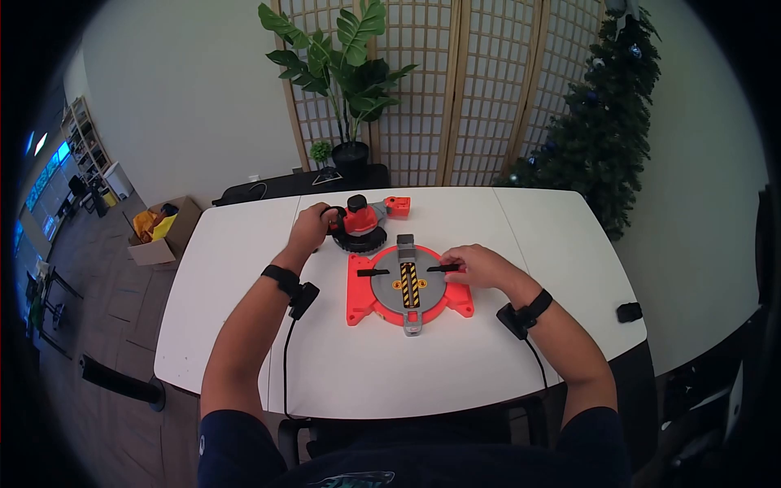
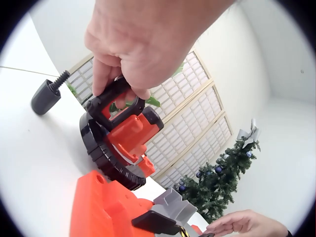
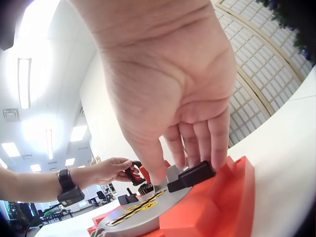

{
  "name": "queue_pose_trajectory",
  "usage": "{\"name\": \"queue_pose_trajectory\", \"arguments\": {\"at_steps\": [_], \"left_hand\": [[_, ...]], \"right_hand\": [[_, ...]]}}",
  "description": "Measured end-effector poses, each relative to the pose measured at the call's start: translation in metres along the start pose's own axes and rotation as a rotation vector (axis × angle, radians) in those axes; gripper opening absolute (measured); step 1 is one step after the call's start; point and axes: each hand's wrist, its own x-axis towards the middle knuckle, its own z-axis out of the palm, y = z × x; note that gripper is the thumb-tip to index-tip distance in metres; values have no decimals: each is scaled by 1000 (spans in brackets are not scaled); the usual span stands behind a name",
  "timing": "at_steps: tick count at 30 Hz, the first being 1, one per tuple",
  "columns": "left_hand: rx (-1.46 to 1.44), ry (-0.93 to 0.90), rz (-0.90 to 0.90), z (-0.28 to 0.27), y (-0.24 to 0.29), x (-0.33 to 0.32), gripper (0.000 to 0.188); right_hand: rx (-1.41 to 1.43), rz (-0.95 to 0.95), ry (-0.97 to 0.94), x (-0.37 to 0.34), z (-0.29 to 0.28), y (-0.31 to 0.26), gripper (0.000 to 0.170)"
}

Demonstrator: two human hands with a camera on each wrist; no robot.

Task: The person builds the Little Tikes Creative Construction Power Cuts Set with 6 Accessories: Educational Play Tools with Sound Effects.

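Note:
A red base with a round grey disc (image 1: pixel 386 293) and a black-and-yellow striped strip lies on the white table. Behind it stands a red and black toy saw (image 1: pixel 360 220) with a black round guard (image 2: pixel 106 155). My left hand (image 1: pixel 309 228) grips the saw's black loop handle (image 2: pixel 114 104), fingers curled through it. At the disc's right side my right hand (image 1: pixel 480 267) has its fingers around a black clamp lever (image 3: pixel 193 175), thumb on the near side; firm contact is unclear. A second black lever (image 1: pixel 373 272) lies at the disc's left.
A black threaded knob (image 2: pixel 46 96) stands on the table left of the saw. A small black object (image 1: pixel 629 312) lies by the right edge. Cables hang from both wrist cameras. Beyond the table are a potted plant (image 1: pixel 350 81), a folding screen, a decorated tree and a cardboard box (image 1: pixel 175 236).

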Motion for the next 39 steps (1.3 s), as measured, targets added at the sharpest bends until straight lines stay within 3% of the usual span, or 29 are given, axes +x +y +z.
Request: {"name": "queue_pose_trajectory", "arguments": {"at_steps": [4,8,10,11,13,17,21,23,27,32,36,39], "left_hand": [[-53,29,-73,-11,18,-4,27],[-191,103,91,-27,35,-7,24],[-304,99,166,-38,49,-11,22],[-302,100,167,-43,56,-14,22],[-300,72,224,-52,69,-18,21],[-175,58,284,-70,105,-33,22],[-143,18,363,-72,126,-44,23],[-125,11,388,-72,136,-49,21],[-109,4,388,-74,147,-56,23],[-22,-4,458,-70,161,-61,22],[-1,-23,507,-66,167,-64,22],[-14,-31,550,-64,173,-67,22]], "right_hand": [[-11,-22,52,-6,-5,-9,51],[-5,-12,149,-11,-13,-24,65],[33,-52,371,-12,-15,-33,73],[33,-53,372,-11,-15,-33,73],[-56,-150,684,-8,-17,-35,76],[-253,-267,776,-14,-28,-59,74],[-322,-259,663,-19,-28,-80,72],[-332,-144,581,-17,-25,-79,69],[-341,-136,599,-19,-27,-82,67],[-215,-372,551,-28,-29,-110,61],[-108,-383,541,-26,-28,-126,55],[-199,-356,572,-22,-25,-126,52]]}}
